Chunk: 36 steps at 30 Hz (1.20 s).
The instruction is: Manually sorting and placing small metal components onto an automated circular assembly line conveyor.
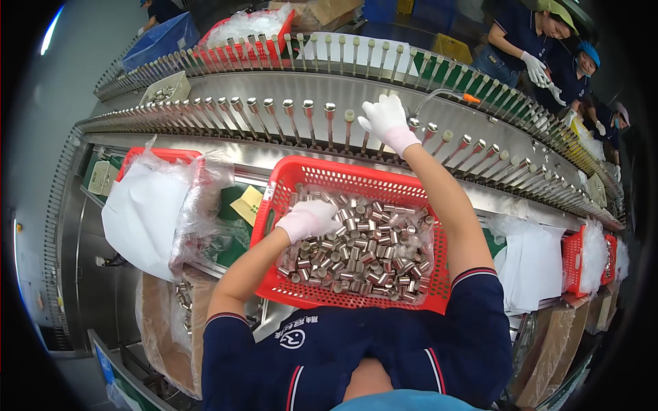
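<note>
Left grip (312, 220) rests curled in the metal cylinders (367, 257), while my right grip (386, 122) sits, digits bent, at the upright rods (330, 118); I cannot tell whether either holds a piece. For clean handling, I should pick singly and lightly, avoiding neighbouring rods. Short, silvery and glossy, the cylinders lie heaped inside the red basket (349, 172).
</note>
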Motion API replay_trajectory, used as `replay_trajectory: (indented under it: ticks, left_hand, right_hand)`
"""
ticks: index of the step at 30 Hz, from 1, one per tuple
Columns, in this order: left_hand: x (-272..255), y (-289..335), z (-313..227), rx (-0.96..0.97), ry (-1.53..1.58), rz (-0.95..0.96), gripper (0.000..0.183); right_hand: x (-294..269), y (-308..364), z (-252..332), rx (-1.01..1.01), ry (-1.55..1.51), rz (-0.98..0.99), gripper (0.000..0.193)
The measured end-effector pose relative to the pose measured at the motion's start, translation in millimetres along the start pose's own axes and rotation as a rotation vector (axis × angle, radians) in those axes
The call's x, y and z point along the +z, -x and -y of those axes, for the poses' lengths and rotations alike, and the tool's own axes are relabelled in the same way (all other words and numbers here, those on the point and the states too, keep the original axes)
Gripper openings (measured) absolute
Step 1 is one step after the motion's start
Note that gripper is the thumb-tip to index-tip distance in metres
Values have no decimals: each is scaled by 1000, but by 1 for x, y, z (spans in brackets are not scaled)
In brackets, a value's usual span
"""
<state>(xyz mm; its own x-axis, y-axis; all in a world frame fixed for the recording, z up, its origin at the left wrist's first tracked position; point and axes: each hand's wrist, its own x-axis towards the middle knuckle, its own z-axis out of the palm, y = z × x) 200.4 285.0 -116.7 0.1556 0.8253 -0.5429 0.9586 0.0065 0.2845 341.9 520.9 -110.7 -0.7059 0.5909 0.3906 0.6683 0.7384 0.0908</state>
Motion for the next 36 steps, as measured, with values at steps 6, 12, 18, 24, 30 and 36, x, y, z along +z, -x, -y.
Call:
replay_trajectory:
  ticks: [6,12,18,24,30,36]
  left_hand:
    - [-45,-40,25,-289,186,-499,43]
    - [-131,-135,18,-258,-54,-613,46]
    - [-120,-121,-35,-68,-7,-924,23]
    - [-97,2,-73,181,121,-592,30]
    - [10,-4,3,-123,-1,245,42]
    - [-67,-51,5,-183,271,-808,39]
  right_hand:
    - [-40,17,-13,-32,-242,-351,19]
    - [-113,81,68,-181,-346,384,24]
    - [-52,92,28,148,-439,118,20]
    - [-30,10,-14,41,-159,-134,40]
    - [2,-34,28,-192,-130,26,30]
    - [23,-7,9,-107,-174,-17,20]
